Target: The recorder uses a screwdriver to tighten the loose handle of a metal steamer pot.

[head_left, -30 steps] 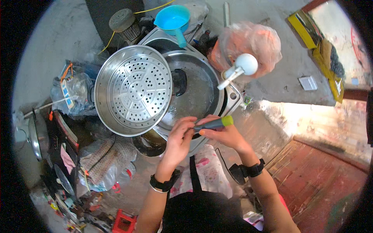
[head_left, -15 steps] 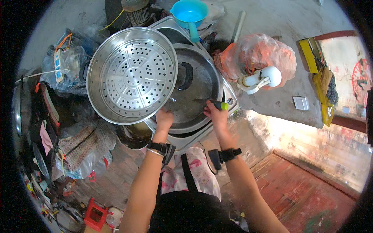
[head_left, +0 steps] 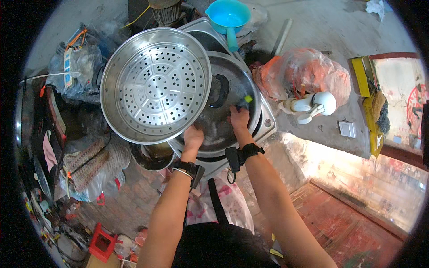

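A round steel steamer pan (head_left: 156, 85) with a perforated base and black side handles (head_left: 219, 91) is tilted over the left part of a wide metal basin (head_left: 257, 96). My left hand (head_left: 193, 137) grips its near rim, with the fingers hidden beneath it. Greyish water (head_left: 214, 120) shows inside the basin. Over that water, my right hand (head_left: 239, 119) is closed around what appears to be a small knife (head_left: 248, 98). Its lime-green handle end sticks out beyond the fingers, and its blade cannot be made out.
The basin sits in a steel-edged unit (head_left: 268, 121). Behind it is a blue dipper (head_left: 229, 18). On the right ledge are an orange bundle in clear plastic (head_left: 308, 73) and a white appliance (head_left: 322, 103). A dark pan (head_left: 153, 156) stands at lower left.
My right hand has moved left and slightly up from the basin's right rim to over the water. The green handle end now points away from me. My left hand keeps the steamer's rim.
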Demonstrator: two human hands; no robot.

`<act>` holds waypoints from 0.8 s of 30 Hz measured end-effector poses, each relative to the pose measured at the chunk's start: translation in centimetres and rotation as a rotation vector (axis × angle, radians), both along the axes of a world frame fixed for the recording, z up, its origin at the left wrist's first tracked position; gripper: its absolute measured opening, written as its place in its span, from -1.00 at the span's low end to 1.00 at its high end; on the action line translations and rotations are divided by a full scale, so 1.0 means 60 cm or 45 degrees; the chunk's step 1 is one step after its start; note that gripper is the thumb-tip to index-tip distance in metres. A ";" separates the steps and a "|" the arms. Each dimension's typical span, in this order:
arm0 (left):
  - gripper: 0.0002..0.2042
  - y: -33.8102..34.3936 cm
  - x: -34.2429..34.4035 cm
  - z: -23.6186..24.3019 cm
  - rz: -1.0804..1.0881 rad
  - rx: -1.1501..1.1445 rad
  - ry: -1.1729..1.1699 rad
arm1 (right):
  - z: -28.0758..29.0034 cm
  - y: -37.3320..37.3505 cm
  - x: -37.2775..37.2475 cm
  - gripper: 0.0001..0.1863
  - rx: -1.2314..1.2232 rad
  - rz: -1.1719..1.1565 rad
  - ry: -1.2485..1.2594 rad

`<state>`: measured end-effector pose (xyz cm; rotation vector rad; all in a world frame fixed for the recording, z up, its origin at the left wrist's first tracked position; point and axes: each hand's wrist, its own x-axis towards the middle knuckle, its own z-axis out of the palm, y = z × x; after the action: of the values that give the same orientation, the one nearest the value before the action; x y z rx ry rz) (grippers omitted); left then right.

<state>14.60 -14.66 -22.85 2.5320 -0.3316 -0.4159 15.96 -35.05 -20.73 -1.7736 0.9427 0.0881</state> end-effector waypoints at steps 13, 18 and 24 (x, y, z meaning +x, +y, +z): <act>-0.74 0.015 -0.056 0.258 0.532 -0.884 0.509 | 0.321 0.020 -0.117 -0.72 0.927 -0.231 -0.330; -0.69 0.004 -0.046 0.356 0.734 -1.406 0.832 | 0.374 0.020 -0.140 -0.57 0.949 0.094 -0.431; -0.55 -0.027 0.026 0.398 1.399 -2.392 1.365 | 0.397 -0.007 -0.148 -0.54 1.160 0.284 -0.312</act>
<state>16.14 -16.28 1.02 0.2480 0.7407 -0.4937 7.09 -35.48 3.09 -0.9949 0.4035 0.3714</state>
